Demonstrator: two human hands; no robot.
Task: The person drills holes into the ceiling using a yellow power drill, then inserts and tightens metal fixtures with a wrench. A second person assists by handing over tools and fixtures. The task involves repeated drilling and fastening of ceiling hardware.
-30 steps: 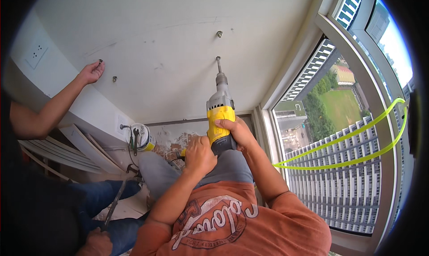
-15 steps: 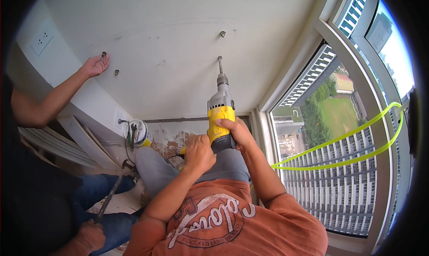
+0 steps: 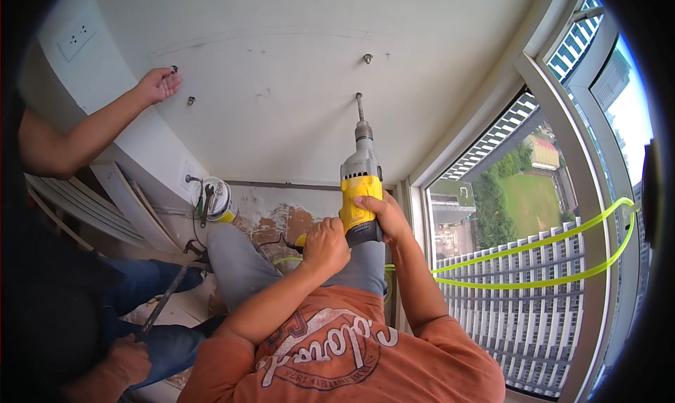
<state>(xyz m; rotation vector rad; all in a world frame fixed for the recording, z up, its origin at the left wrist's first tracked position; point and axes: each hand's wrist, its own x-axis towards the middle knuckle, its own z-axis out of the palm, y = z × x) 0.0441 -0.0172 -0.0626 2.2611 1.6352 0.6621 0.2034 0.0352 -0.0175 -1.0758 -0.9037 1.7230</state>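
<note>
Both my hands are on a yellow and grey power drill (image 3: 361, 185), which points away from me at the white wall. My left hand (image 3: 328, 250) is wrapped round the drill's handle, low on its left side. My right hand (image 3: 387, 217) clasps the rear of the body, thumb lying across the yellow casing. The long drill bit (image 3: 361, 107) has its tip at the wall surface; how deep it sits I cannot tell. Just above it, an anchor bolt (image 3: 368, 59) sticks out of the wall.
At left, a co-worker's hand (image 3: 160, 85) is at a wall bolt; their other hand (image 3: 128, 361) holds a metal bar (image 3: 166, 303). Below the wall stands a white bucket (image 3: 220, 200) with tools hung on it. A window with a yellow-green strap (image 3: 534, 249) is at right.
The view has shifted, so the drill and wall bolts appear slightly to the right. The co-worker's fingers at the wall bolt have turned and opened somewhat. My grip on the drill looks the same.
</note>
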